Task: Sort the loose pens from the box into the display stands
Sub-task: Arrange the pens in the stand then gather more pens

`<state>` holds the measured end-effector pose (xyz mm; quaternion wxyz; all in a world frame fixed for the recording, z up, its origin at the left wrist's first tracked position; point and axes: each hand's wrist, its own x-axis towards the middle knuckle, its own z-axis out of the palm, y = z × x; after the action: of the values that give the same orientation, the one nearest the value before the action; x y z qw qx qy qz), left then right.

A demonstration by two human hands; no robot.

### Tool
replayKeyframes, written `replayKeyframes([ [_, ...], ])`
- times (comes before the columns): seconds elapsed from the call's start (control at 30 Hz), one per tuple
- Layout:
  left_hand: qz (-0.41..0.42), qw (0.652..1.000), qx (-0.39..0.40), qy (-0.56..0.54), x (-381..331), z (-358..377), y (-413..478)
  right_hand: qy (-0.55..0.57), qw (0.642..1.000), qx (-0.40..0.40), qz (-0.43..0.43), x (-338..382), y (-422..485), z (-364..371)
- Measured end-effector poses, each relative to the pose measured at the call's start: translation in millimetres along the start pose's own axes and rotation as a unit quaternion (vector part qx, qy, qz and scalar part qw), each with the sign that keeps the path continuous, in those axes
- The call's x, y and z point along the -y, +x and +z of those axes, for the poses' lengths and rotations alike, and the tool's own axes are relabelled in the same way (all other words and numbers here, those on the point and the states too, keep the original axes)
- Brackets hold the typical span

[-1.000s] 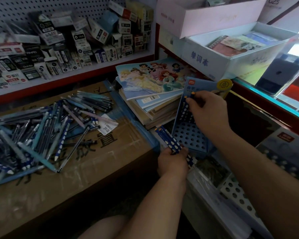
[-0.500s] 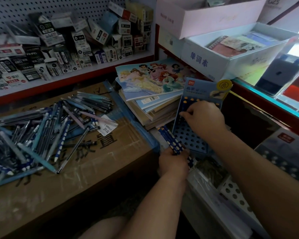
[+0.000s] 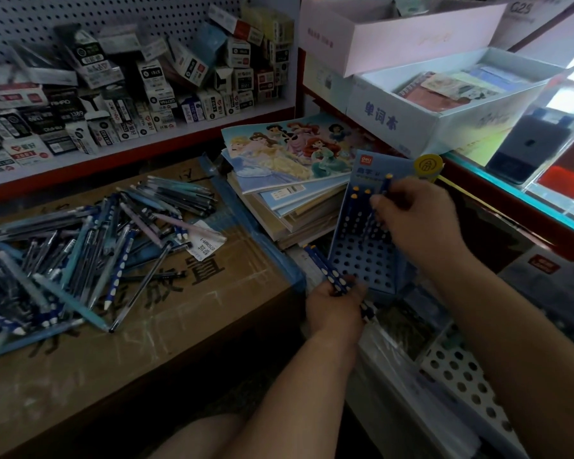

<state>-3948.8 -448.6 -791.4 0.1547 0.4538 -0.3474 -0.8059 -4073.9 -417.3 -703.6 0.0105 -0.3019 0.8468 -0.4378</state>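
Note:
A blue display stand [image 3: 365, 260] with rows of holes leans against a stack of notebooks; a few dotted blue pens stand in its top rows. My right hand [image 3: 418, 220] pinches one dotted blue pen [image 3: 385, 184] at the stand's upper holes. Just below the stand's lower left corner, my left hand [image 3: 337, 309] grips a small bundle of the same dotted blue pens [image 3: 322, 268]. A heap of loose pens [image 3: 80, 246] lies spread on the flat cardboard box [image 3: 186, 326] at the left.
The notebook stack [image 3: 289, 180] with a cartoon cover sits behind the stand. A white perforated stand [image 3: 468, 385] lies at lower right. Boxed stationery fills the pegboard shelf [image 3: 130, 94] behind. White open boxes [image 3: 444, 104] and a glass counter [image 3: 527, 193] are at right.
My right hand dropped down the stand, then came back up to its upper rows with a pen pinched in the fingers. The left hand has kept its bundle in place.

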Motion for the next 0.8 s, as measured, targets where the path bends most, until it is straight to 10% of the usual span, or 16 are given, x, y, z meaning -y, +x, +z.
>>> replayKeyframes([
  [0.8, -0.016, 1.0, 0.007, 0.017, 2.0, -0.5, 4.0, -0.155, 0.987, -0.021, -0.037, -14.6, 9.9, 29.1],
])
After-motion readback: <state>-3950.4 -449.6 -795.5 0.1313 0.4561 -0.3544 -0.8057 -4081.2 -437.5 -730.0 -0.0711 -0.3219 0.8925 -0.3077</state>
